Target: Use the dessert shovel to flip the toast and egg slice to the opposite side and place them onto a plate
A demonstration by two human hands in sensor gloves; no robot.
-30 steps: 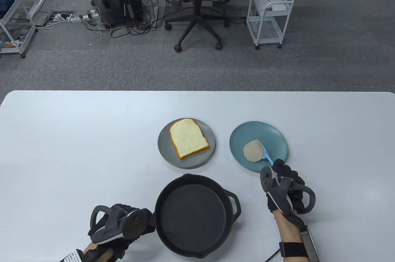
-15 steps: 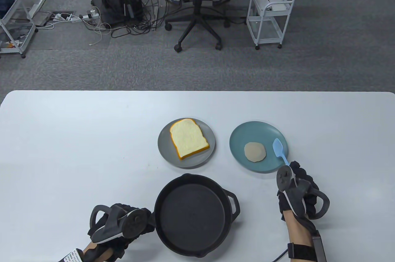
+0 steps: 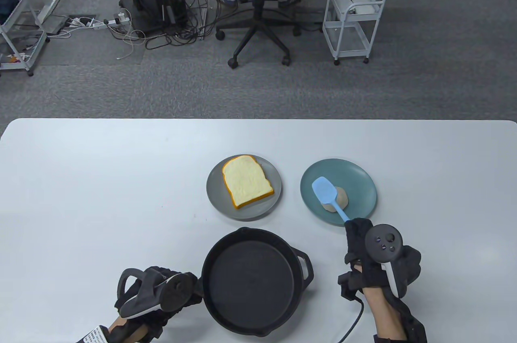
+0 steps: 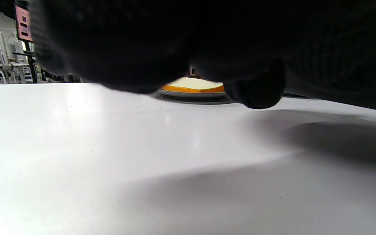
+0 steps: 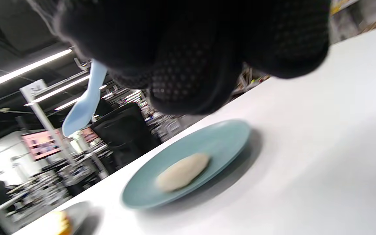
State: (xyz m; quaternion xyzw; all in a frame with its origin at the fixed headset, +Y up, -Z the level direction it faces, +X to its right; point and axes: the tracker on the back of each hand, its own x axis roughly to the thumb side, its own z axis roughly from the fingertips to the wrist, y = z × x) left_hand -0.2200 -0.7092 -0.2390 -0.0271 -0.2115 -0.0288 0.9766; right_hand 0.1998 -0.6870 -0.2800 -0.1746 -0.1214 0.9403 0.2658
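The toast [image 3: 247, 187] lies on a grey plate [image 3: 214, 197], also low in the left wrist view as toast [image 4: 194, 85]. A pale egg slice [image 3: 342, 197] lies on the teal plate [image 3: 361, 181]. My right hand [image 3: 357, 240] grips the handle of the blue dessert shovel [image 3: 324, 191], whose blade hangs over the slice's left part and hides it. From the right wrist, the shovel [image 5: 83, 107] is raised clear above the egg slice [image 5: 183, 171] and teal plate [image 5: 227, 137]. My left hand [image 3: 161, 294] is curled at the left side of the black pan [image 3: 252, 282], over its handle.
The pan is empty and sits at the table's near edge, its small loop handle [image 3: 307, 266] pointing right toward my right hand. Beyond the table's far edge stand an office chair [image 3: 258, 4] and a white cart [image 3: 355, 16].
The shovel slid out from under the egg slice to the right, then my right hand rolled over and lifted the blade above the slice. Left hand and pan stayed put.
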